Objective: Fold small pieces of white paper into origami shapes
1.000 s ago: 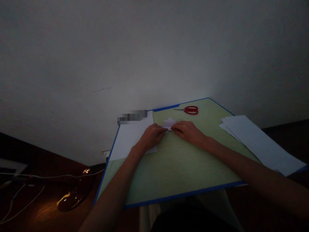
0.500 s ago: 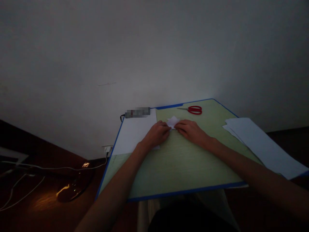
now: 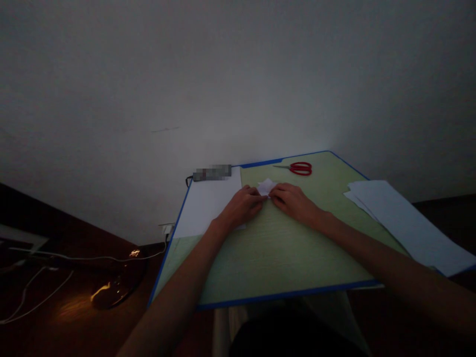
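A small folded piece of white paper lies on the green table with a blue edge. My left hand and my right hand meet at its near side, fingers curled and pinched on the paper. Both hands rest low on the table top. The near part of the paper is hidden under my fingertips.
Red-handled scissors lie at the table's far edge. A white sheet covers the far left corner and a stack of white sheets hangs over the right side. To the left, on the dark floor, are cables and a shiny lit object.
The view has shifted a little; both hands stay pinched on the folded paper, with only small finger movements.
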`<action>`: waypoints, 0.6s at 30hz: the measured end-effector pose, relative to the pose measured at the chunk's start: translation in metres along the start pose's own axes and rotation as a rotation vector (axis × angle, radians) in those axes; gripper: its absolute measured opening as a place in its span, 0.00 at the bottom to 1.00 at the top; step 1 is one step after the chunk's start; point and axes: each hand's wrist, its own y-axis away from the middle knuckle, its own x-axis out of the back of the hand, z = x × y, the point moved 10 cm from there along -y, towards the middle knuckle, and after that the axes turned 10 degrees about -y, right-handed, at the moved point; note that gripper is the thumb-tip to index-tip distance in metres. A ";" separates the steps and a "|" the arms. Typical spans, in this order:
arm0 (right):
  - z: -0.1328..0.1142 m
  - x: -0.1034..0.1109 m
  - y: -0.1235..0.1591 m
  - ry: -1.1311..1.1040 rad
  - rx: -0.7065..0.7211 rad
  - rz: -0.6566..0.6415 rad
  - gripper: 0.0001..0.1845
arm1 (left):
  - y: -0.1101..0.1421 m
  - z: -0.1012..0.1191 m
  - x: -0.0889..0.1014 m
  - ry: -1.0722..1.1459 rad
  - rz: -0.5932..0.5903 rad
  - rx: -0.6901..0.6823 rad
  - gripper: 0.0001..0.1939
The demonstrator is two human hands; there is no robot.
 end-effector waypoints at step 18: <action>0.004 0.005 0.000 -0.059 -0.066 0.029 0.10 | -0.004 0.009 -0.002 -0.126 -0.028 -0.012 0.14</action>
